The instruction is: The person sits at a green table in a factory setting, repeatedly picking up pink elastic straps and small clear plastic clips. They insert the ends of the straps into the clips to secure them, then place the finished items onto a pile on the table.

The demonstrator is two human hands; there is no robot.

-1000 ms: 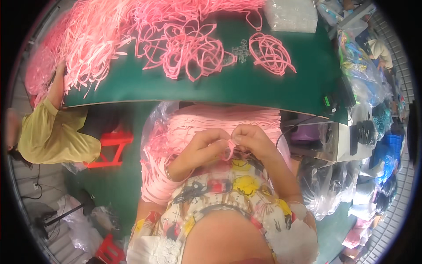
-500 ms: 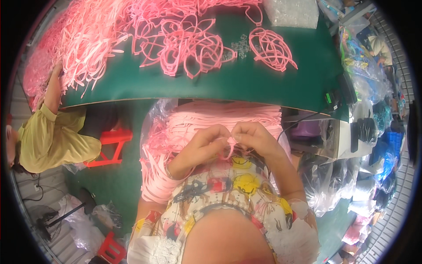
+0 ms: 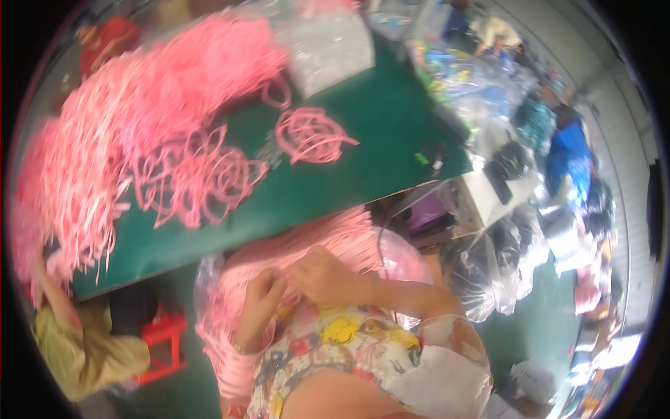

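Observation:
My left hand (image 3: pixel 262 299) and my right hand (image 3: pixel 322 276) meet above my lap, fingers pinched together. A soft pink strap (image 3: pixel 288 296) is between them, though blur hides its exact shape and how each finger grips it. Beneath and beyond my hands, many flat pink straps (image 3: pixel 328 239) lie in a layered bundle over my lap, with more hanging down on the left. On the green table (image 3: pixel 307 188) past them rest a tangle of looped pink straps (image 3: pixel 199 178) and a smaller looped coil (image 3: pixel 310 135).
A large heap of pink straps (image 3: pixel 174 84) covers the table's far left, beside a clear plastic-wrapped block (image 3: pixel 328 52). At left, a co-worker in an olive top (image 3: pixel 91 349) reaches toward the heap near a red stool (image 3: pixel 164 349). Plastic bags (image 3: pixel 488 265) crowd the right.
The view has swung to the right, so the table now slants and my hands appear farther left and lower. My hands stay together; a person in red has come into view at the far left.

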